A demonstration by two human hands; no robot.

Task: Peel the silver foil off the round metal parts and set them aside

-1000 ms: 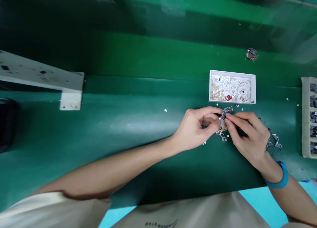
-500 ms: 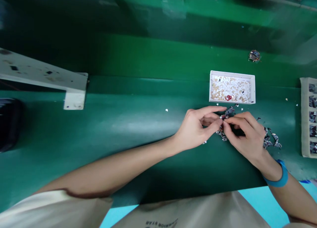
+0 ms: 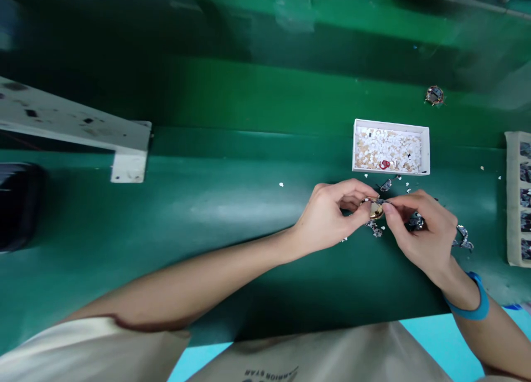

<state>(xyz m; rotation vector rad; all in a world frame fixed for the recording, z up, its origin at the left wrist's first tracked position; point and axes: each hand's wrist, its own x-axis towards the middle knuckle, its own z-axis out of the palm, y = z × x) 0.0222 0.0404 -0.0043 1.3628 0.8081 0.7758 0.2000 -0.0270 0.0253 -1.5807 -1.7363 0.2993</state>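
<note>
Between my two hands is a small round part (image 3: 375, 210) with a shiny gold face and a dark edge. My left hand (image 3: 336, 211) pinches its left side between thumb and fingers. My right hand (image 3: 423, 227) has its thumb and forefinger closed at the part's right edge. Small dark electronic pieces (image 3: 416, 221) lie under my right palm, partly hidden. More of these pieces (image 3: 463, 239) show beyond my right wrist. A single dark piece (image 3: 386, 185) lies just above the hands, and a little cluster of bits (image 3: 375, 229) sits below the held part.
A white box (image 3: 425, 149) with many white and tan scraps and a red bit stands behind my hands. Farther back lies a round part (image 3: 435, 96). A compartment tray (image 3: 513, 205) is at the right edge, a white metal bracket (image 3: 129, 166) at the left.
The held part has turned, and its gold face now shows between my fingers. My right hand has shifted slightly right. A dark piece above the hands now lies apart from them.
</note>
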